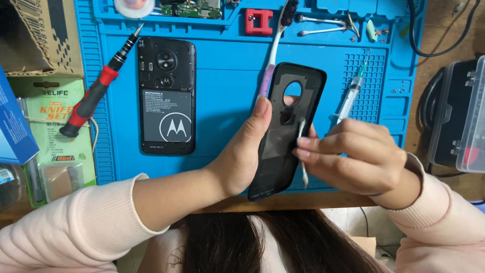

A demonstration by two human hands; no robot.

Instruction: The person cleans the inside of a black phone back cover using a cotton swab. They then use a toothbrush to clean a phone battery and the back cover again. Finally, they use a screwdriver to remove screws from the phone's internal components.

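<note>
Covering most of the wooden bench (444, 45) I see a blue silicone repair mat (227, 65) with ribbed borders and small compartments along its far edge. On the left side of the mat lies an opened black smartphone (166, 95), face down, its battery and round camera module exposed. Nearer to me, over the front edge of the mat, my left hand (242, 151) grasps the black plastic back cover (288, 126) of the phone from its left side, thumb on the edge; the cover is tilted, its inner side is turned up and the round camera hole is at the far end. My right hand (353, 154) is clenched around a thin white stick-like tool (302, 151), maybe a swab or a spudger, I cannot tell which, and its upper tip touches the inner face of the cover just below the hole. At the far left I see a cardboard box (45, 35), a green packet of a knife set (55, 126) and a corner of a blue box (15, 126). A black and clear plastic case (457, 121) stands at the right edge. Across the left border of the mat rests a red and black screwdriver (96, 91). Behind the cover lies a toothbrush (275, 45) with white and purple handle, beside it a syringe (353, 91), metal tweezers (323, 25) and a small red block (259, 23).
</note>
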